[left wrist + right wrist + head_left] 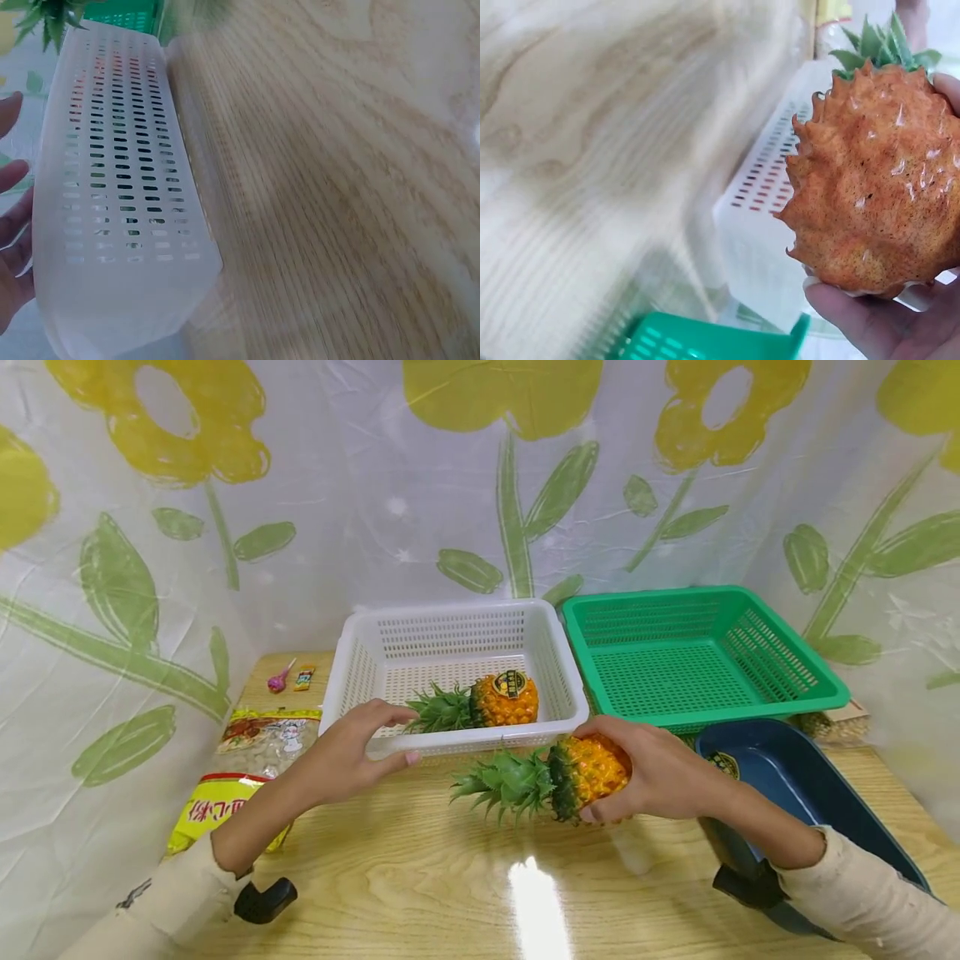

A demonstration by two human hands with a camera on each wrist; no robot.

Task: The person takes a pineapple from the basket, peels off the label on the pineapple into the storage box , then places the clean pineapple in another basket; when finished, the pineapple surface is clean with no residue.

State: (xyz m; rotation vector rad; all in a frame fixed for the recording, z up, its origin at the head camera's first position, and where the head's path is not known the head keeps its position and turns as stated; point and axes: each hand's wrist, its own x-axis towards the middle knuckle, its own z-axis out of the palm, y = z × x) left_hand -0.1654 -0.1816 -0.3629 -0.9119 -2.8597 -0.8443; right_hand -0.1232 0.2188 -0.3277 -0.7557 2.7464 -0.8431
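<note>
My right hand [663,768] grips an orange pineapple [596,772] by its body, above the wooden table and in front of the white basket. Its leafy green crown [510,783] points left; in the right wrist view, fingers wrap the spiky pineapple [877,180]. A second pineapple [506,700], with a black and gold label, lies inside the white basket [457,742], crown to the left. My left hand [360,747] is at that basket's front left corner, thumb and fingers spread apart and holding nothing. In the left wrist view, fingertips [13,176] show beside the white basket's wall [120,292].
A green basket [712,706] stands right of the white one. Before it, a dark blue basin [832,793] holds something with a black and gold label [723,764], partly hidden. At left lie a food bag [225,789], a lollipop [281,678] and a small wrapped candy [303,678].
</note>
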